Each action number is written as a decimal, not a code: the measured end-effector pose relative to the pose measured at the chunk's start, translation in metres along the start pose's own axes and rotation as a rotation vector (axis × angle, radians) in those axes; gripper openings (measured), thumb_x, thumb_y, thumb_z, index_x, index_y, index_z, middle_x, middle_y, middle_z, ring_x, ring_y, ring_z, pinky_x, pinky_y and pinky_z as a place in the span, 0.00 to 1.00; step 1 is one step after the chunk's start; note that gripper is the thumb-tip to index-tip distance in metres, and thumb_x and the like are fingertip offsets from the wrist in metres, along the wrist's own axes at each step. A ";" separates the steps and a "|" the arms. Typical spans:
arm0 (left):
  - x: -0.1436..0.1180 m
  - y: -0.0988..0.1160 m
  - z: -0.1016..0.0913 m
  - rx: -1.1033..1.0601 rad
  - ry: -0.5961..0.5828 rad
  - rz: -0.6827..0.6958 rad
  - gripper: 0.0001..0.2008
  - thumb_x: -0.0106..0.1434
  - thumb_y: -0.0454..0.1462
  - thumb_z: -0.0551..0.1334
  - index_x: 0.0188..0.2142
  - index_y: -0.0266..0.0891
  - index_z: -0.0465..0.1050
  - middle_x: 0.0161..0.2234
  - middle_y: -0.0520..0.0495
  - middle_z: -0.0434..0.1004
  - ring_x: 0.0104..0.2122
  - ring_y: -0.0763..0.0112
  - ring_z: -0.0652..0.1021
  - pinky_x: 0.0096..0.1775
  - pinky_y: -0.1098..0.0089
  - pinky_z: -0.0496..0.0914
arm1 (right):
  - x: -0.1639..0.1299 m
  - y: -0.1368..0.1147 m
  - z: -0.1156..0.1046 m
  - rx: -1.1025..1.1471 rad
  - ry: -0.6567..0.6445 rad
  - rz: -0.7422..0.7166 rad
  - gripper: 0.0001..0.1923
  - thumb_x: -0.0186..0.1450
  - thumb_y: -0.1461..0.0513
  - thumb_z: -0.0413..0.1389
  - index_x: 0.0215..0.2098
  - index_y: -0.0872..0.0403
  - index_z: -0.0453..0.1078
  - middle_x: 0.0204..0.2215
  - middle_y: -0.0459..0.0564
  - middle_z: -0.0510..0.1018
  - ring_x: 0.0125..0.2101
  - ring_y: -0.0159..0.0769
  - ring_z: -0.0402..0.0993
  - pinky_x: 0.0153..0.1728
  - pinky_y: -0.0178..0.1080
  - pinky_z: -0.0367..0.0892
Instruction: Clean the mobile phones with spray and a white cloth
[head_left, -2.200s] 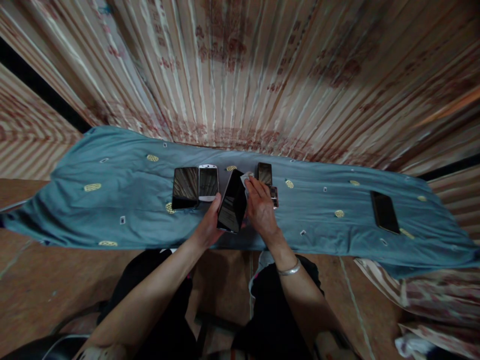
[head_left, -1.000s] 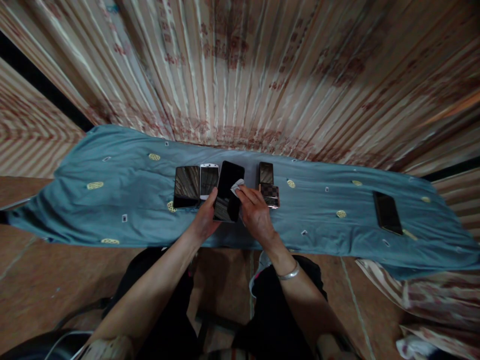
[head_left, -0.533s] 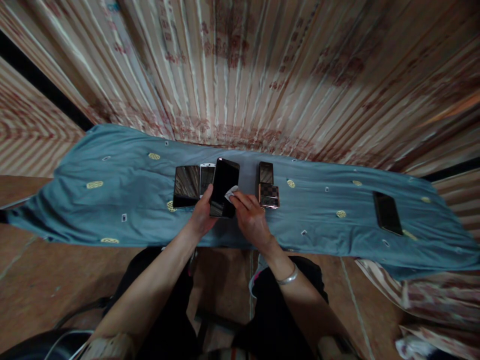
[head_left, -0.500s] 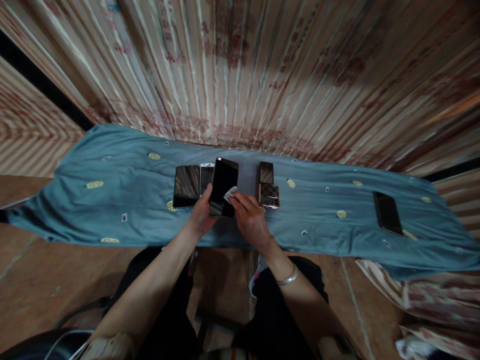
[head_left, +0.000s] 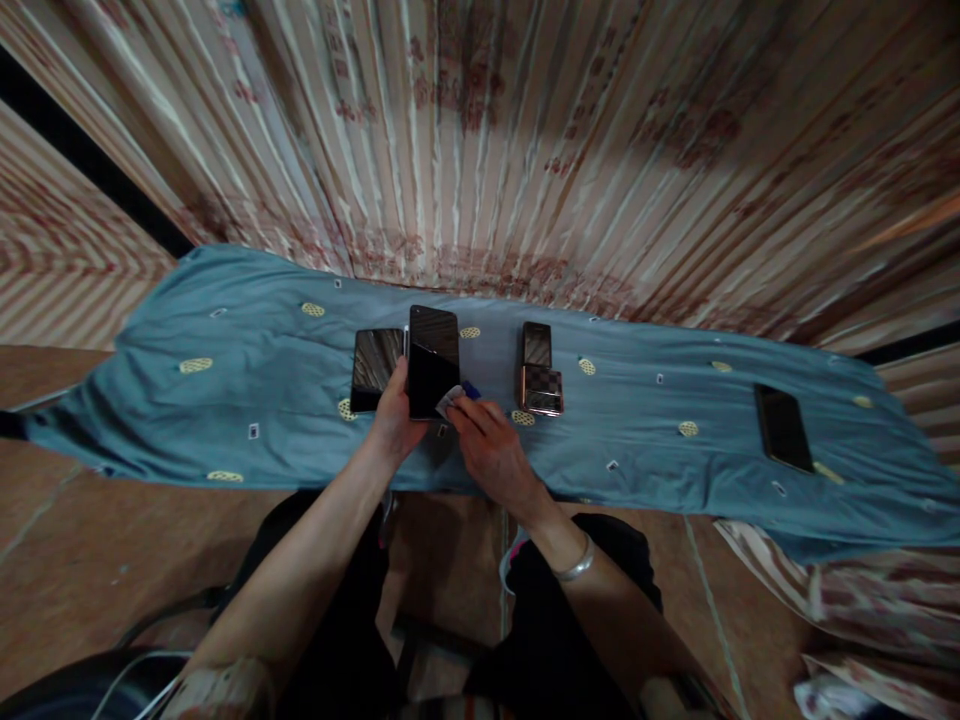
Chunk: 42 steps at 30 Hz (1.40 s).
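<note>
A black smartphone (head_left: 433, 360) is raised above the cloth in my left hand (head_left: 396, 415), its dark screen facing me. My left thumb lies along its left edge; the other fingers are hidden behind it. Pinched in my right hand (head_left: 491, 450) is a small whitish wipe (head_left: 449, 401), touching the phone's lower right corner. Left of the held phone lies another dark-screened phone (head_left: 376, 370). Only a sliver of a white phone (head_left: 406, 342) shows between them. A small blue thing (head_left: 470, 390) peeks out just beyond my right fingers.
Right of my hands lie a small dark phone (head_left: 537, 345) and a checkered phone with a copper-coloured edge (head_left: 542, 390). Another black phone (head_left: 784, 428) lies far right. A teal cloth (head_left: 652, 470) covers the narrow table; a patterned curtain (head_left: 480, 150) hangs behind.
The held phone has shifted a little left and stands straighter, covering most of the white phone. My right hand has moved the wipe down to its lower corner. The blue thing has come into view.
</note>
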<state>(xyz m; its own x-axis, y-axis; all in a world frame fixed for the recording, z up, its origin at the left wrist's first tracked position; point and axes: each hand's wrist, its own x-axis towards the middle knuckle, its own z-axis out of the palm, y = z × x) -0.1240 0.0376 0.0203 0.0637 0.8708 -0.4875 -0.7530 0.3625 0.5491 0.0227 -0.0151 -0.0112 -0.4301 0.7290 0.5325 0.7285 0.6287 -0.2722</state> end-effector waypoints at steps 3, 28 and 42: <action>0.001 -0.001 -0.001 -0.041 -0.012 0.025 0.24 0.76 0.46 0.49 0.53 0.33 0.78 0.34 0.45 0.85 0.32 0.67 0.83 0.40 0.68 0.76 | -0.001 0.000 0.002 -0.010 0.023 -0.023 0.19 0.74 0.70 0.46 0.53 0.61 0.76 0.50 0.61 0.81 0.47 0.42 0.77 0.54 0.44 0.74; 0.005 -0.004 -0.008 -0.031 -0.093 0.018 0.27 0.75 0.51 0.49 0.41 0.34 0.81 0.33 0.43 0.85 0.31 0.65 0.83 0.38 0.67 0.77 | 0.002 -0.007 0.003 0.020 0.002 -0.082 0.17 0.73 0.70 0.50 0.56 0.62 0.74 0.52 0.61 0.80 0.53 0.43 0.73 0.58 0.44 0.72; 0.000 -0.005 -0.005 0.048 -0.104 -0.008 0.28 0.73 0.54 0.50 0.41 0.35 0.81 0.35 0.42 0.86 0.38 0.61 0.85 0.42 0.66 0.79 | 0.004 -0.018 0.005 0.017 0.000 -0.144 0.17 0.74 0.67 0.49 0.57 0.62 0.73 0.54 0.61 0.79 0.52 0.42 0.73 0.57 0.43 0.73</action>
<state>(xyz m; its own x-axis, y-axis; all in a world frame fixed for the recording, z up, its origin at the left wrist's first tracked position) -0.1233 0.0338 0.0142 0.1394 0.8965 -0.4206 -0.7198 0.3834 0.5787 0.0052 -0.0218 -0.0080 -0.5298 0.6309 0.5668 0.6502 0.7312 -0.2061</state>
